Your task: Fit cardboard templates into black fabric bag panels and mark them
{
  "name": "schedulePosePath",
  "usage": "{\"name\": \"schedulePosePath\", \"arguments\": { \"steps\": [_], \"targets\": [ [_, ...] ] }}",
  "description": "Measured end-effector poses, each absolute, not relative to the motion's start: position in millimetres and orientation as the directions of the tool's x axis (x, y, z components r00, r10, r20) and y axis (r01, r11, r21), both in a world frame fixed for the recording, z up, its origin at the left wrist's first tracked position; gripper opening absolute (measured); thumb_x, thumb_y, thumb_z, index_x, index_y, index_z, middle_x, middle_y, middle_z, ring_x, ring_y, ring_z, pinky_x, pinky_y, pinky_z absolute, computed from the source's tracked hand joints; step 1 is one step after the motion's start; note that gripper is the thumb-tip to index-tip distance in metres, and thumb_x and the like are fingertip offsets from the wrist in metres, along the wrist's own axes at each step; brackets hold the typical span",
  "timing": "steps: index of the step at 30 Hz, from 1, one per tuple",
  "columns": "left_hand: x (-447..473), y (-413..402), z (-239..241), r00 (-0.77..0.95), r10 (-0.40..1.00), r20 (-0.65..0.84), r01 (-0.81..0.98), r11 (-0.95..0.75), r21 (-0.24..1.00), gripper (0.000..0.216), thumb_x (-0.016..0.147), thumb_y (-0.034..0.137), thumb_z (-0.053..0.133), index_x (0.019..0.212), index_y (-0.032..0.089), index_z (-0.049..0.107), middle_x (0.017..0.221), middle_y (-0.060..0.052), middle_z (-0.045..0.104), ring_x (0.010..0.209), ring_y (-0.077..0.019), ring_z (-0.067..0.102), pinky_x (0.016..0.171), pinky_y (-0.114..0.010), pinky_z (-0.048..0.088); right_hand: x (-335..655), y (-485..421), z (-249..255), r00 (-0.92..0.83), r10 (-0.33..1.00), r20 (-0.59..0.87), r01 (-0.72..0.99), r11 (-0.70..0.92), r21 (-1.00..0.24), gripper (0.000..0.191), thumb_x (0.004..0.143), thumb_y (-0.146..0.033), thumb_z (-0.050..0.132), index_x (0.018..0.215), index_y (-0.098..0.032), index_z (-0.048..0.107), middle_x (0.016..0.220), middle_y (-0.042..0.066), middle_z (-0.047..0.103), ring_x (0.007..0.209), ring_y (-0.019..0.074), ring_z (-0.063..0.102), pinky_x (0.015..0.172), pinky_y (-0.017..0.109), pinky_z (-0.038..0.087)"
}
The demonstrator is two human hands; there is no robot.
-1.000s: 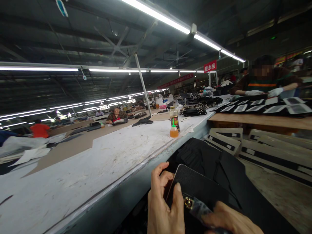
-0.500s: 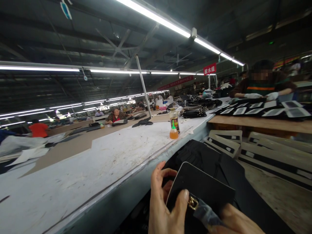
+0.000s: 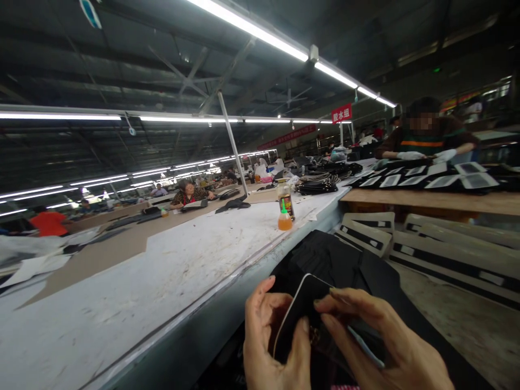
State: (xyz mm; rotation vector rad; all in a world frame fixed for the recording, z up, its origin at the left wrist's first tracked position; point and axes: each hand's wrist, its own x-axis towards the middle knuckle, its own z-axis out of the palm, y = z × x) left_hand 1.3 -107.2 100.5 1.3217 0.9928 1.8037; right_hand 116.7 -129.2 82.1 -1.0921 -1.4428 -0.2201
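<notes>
A black leather-like panel (image 3: 309, 295) with a pale edge and rounded corner is tilted up in front of me. My left hand (image 3: 276, 336) grips its left side, thumb on the near face and fingers behind. Gold metal hardware (image 3: 313, 335) shows by that thumb, partly hidden. My right hand (image 3: 377, 330) is in a pinch against the panel's face; what lies between its fingertips, if anything, is hidden. A thin pale-blue edge (image 3: 365, 346) shows under the right hand. Black sheet material (image 3: 325, 254) lies beneath and beyond both hands.
A white-covered table (image 3: 195, 254) runs along my left. On it stand a green-tipped glue bottle (image 3: 285, 220) and a dark-labelled bottle (image 3: 286, 202). Beige panels with black strips (image 3: 447, 260) lie to the right. A gloved co-worker (image 3: 426, 135) sits behind black pieces at the far right.
My right hand has come up from the lower right to the panel's face, fingers pinched. The panel has turned more edge-on, and its gold hardware is now mostly covered. My left hand keeps its grip.
</notes>
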Motion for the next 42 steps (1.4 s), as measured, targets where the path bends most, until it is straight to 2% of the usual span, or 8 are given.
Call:
{"name": "schedulePosePath", "arguments": {
  "steps": [18,21,23,26,28,31,37,42],
  "targets": [
    [13.1,-111.1,85.2,-0.283,0.730,0.622,-0.027,-0.655,0.755,0.040,0.093,0.009,0.051,0.126,0.031,0.055,0.082,0.006,0.067,0.072,-0.0054,0.067,0.071,-0.011,0.051,110.4,-114.5,89.6,-0.052,0.303,0.952,0.882,0.461,-0.098,0.017,0.098,-0.010,0.053,0.113,-0.017,0.057,0.079,0.002,0.077,0.066,0.0141,0.074,0.065,0.022,0.059],
    [12.6,-110.0,83.3,-0.281,0.735,0.617,-0.044,-0.652,0.757,0.039,0.093,0.009,0.054,0.125,0.031,0.055,0.080,0.007,0.067,0.072,-0.0050,0.067,0.072,-0.010,0.051,106.5,-112.0,87.9,-0.003,0.344,0.939,0.860,0.480,-0.173,0.017,0.097,-0.011,0.052,0.111,-0.019,0.058,0.076,0.001,0.073,0.061,0.0144,0.071,0.059,0.023,0.057],
    [9.9,-109.4,85.9,-0.286,0.762,0.581,-0.085,-0.625,0.776,0.035,0.092,0.012,0.059,0.123,0.030,0.056,0.077,0.008,0.068,0.069,-0.0051,0.067,0.070,-0.010,0.051,104.6,-111.2,86.6,0.140,0.395,0.908,0.797,0.500,-0.340,0.017,0.095,-0.014,0.054,0.108,-0.023,0.058,0.075,-0.001,0.071,0.058,0.0140,0.069,0.056,0.022,0.057],
    [3.4,-108.8,94.6,-0.241,0.853,0.462,-0.221,-0.512,0.830,0.037,0.087,0.024,0.072,0.119,0.025,0.055,0.076,0.007,0.071,0.063,-0.0071,0.066,0.063,-0.013,0.053,105.7,-111.9,87.1,0.407,0.530,0.744,0.476,0.572,-0.668,0.013,0.093,-0.021,0.061,0.105,-0.027,0.060,0.081,-0.002,0.073,0.066,0.0138,0.074,0.061,0.020,0.061],
    [-0.4,-108.6,101.2,-0.199,0.907,0.371,-0.323,-0.418,0.849,0.046,0.079,0.030,0.081,0.117,0.023,0.056,0.075,0.005,0.074,0.061,-0.0083,0.067,0.062,-0.014,0.054,108.1,-113.3,89.1,0.474,0.632,0.613,0.216,0.592,-0.777,0.012,0.091,-0.028,0.068,0.102,-0.027,0.063,0.084,-0.001,0.077,0.074,0.0153,0.077,0.066,0.019,0.063],
    [-2.6,-108.4,107.9,-0.174,0.946,0.273,-0.415,-0.322,0.851,0.055,0.068,0.031,0.089,0.113,0.020,0.058,0.074,0.002,0.076,0.064,-0.0093,0.070,0.065,-0.014,0.056,110.1,-115.8,90.8,0.494,0.678,0.544,0.091,0.583,-0.808,0.017,0.085,-0.032,0.076,0.099,-0.025,0.067,0.081,-0.001,0.078,0.073,0.0167,0.077,0.070,0.022,0.064],
    [0.3,-108.1,107.4,-0.199,0.941,0.272,-0.392,-0.331,0.859,0.055,0.069,0.028,0.087,0.114,0.020,0.058,0.077,0.000,0.078,0.066,-0.0131,0.072,0.064,-0.019,0.058,108.5,-115.7,85.4,0.449,0.568,0.690,0.362,0.590,-0.722,0.024,0.085,-0.020,0.073,0.108,-0.025,0.067,0.085,-0.001,0.081,0.076,0.0178,0.079,0.076,0.026,0.065],
    [6.6,-112.1,103.2,-0.279,0.898,0.341,-0.325,-0.422,0.846,0.044,0.076,0.021,0.081,0.114,0.025,0.060,0.078,0.007,0.078,0.069,-0.0083,0.072,0.068,-0.013,0.056,103.9,-112.5,84.8,0.477,0.555,0.682,0.328,0.607,-0.724,0.025,0.083,-0.022,0.074,0.107,-0.026,0.068,0.084,-0.003,0.080,0.069,0.0162,0.077,0.069,0.024,0.065]
  ]
}}
